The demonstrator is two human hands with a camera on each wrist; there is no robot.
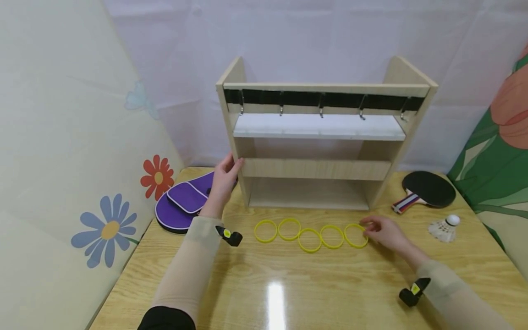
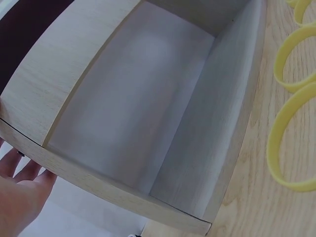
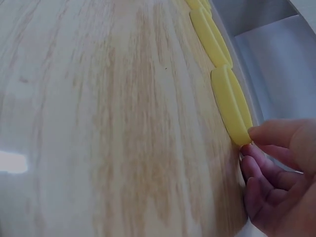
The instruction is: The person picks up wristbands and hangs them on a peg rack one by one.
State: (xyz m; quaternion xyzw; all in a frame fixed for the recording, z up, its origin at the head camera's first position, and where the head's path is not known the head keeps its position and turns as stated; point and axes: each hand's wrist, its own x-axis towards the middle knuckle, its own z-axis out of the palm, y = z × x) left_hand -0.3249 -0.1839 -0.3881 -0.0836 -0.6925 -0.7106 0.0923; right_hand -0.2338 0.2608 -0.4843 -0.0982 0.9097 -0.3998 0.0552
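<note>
The right hand (image 1: 383, 233) pinches the round yellow ring (image 3: 229, 102) at the row's three-o'clock end — open wood-grained counter (image 1: 330, 275) parts it from the pale wooden rack (image 1: 316, 168); the left hand (image 1: 224, 181) grips the rack's nine-o'clock edge.

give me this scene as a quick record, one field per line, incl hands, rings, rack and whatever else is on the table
left hand: left hand holds the rack by its left side
right hand: right hand pinches the rightmost ring at its edge
rings: five yellow rings, in a staggered row before the rack
hooks: five hooks, all bare, along a black strip
left of rack: purple case
right of rack: black paddle, shuttlecock
surface: wood-grain table
</note>
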